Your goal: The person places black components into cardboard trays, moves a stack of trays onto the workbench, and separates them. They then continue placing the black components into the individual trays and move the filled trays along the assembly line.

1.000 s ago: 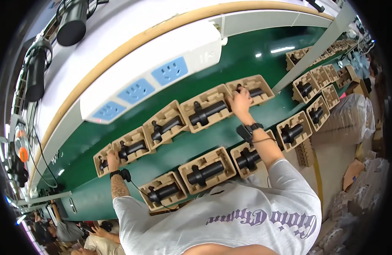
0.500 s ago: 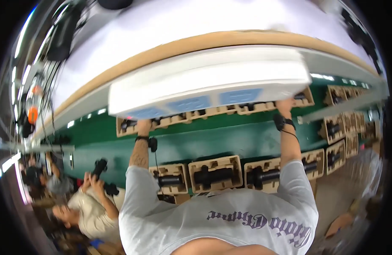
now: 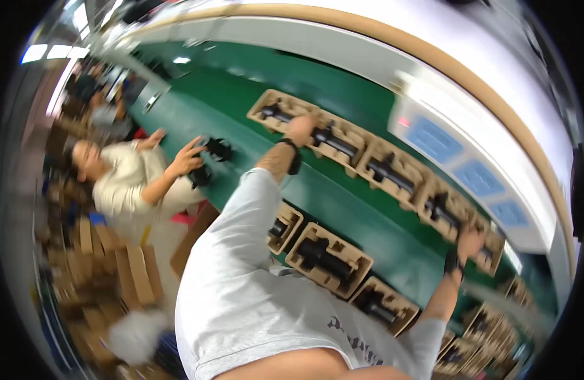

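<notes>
A row of tan moulded trays (image 3: 350,166) runs across the green work surface, each with a black tube-shaped device (image 3: 393,175) lying in it. My left hand (image 3: 299,130) is closed over the near edge of the row, where the leftmost tray meets its neighbour. At the right end, my right hand (image 3: 470,242) touches the last tray, its fingers smeared by motion. Closer to my body stands a second line of such trays, including one tray (image 3: 361,258) with a thick black device (image 3: 323,256).
Above the row hangs a white housing (image 3: 526,164) with blue labels, under a wood-edged shelf (image 3: 368,28). On the left, a co-worker (image 3: 130,177) handles a black device (image 3: 217,149). Cardboard boxes (image 3: 137,275) lie on the floor at lower left. More trays (image 3: 488,326) stand at lower right.
The view has swung left, so the white housing now appears at the right and more of the far row shows. Both hands remain at that row, the left now between two trays.
</notes>
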`<action>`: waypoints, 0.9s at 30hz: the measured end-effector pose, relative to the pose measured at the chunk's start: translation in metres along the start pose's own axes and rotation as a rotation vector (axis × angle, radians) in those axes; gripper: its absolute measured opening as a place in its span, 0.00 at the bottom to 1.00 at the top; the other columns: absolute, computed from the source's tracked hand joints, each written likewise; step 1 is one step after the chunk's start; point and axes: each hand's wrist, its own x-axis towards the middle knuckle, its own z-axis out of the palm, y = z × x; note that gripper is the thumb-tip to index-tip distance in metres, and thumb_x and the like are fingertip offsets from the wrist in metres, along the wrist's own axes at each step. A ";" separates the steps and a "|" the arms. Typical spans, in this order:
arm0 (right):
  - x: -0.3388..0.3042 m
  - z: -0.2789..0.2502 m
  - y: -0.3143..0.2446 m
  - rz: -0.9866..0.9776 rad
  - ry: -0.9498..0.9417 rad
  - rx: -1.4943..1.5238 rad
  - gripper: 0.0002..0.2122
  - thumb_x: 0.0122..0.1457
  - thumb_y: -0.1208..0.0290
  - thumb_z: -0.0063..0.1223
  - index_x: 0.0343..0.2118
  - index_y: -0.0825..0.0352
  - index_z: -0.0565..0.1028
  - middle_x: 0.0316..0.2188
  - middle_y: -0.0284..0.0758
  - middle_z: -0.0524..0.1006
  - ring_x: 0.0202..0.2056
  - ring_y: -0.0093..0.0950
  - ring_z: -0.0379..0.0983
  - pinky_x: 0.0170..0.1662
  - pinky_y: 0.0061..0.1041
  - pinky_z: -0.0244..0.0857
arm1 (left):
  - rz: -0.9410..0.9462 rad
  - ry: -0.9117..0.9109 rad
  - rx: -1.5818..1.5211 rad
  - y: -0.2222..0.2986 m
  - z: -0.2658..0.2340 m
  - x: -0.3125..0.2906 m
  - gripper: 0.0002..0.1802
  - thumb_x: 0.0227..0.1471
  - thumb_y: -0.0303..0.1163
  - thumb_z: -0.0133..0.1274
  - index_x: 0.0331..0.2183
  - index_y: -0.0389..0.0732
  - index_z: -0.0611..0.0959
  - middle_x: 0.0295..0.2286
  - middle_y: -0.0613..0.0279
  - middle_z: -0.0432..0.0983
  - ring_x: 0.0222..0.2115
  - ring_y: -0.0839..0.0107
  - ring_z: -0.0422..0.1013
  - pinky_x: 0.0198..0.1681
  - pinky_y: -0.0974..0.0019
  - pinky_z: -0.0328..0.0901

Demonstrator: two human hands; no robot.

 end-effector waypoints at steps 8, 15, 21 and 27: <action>-0.016 0.016 -0.039 0.064 -0.322 -0.008 0.19 0.54 0.50 0.44 0.36 0.60 0.78 0.46 0.51 0.64 0.47 0.50 0.57 0.48 0.54 0.52 | -0.379 0.409 0.059 -0.004 -0.010 -0.009 0.26 0.42 0.38 0.53 0.41 0.31 0.68 0.29 0.49 0.73 0.30 0.57 0.71 0.27 0.56 0.67; -0.037 -0.080 -0.189 0.146 -0.733 0.171 0.35 0.46 0.45 0.49 0.53 0.65 0.62 0.57 0.42 0.55 0.58 0.57 0.36 0.49 0.62 0.47 | -0.142 0.559 -0.397 0.022 -0.099 -0.106 0.26 0.47 0.36 0.48 0.47 0.34 0.66 0.38 0.46 0.69 0.38 0.51 0.68 0.39 0.56 0.64; -0.015 -0.102 -0.156 -0.245 -0.249 0.534 0.24 0.48 0.58 0.54 0.43 0.72 0.68 0.42 0.45 0.70 0.44 0.45 0.63 0.49 0.41 0.58 | -0.390 0.406 -0.715 0.047 -0.163 -0.241 0.21 0.52 0.30 0.47 0.49 0.39 0.67 0.37 0.55 0.72 0.34 0.70 0.70 0.37 0.70 0.64; -0.025 0.001 0.015 0.316 -0.387 0.954 0.28 0.54 0.50 0.48 0.45 0.75 0.68 0.38 0.44 0.71 0.40 0.37 0.67 0.43 0.32 0.61 | -0.714 0.483 -0.709 0.034 -0.115 -0.376 0.19 0.52 0.28 0.45 0.47 0.38 0.69 0.31 0.60 0.75 0.29 0.75 0.70 0.34 0.73 0.64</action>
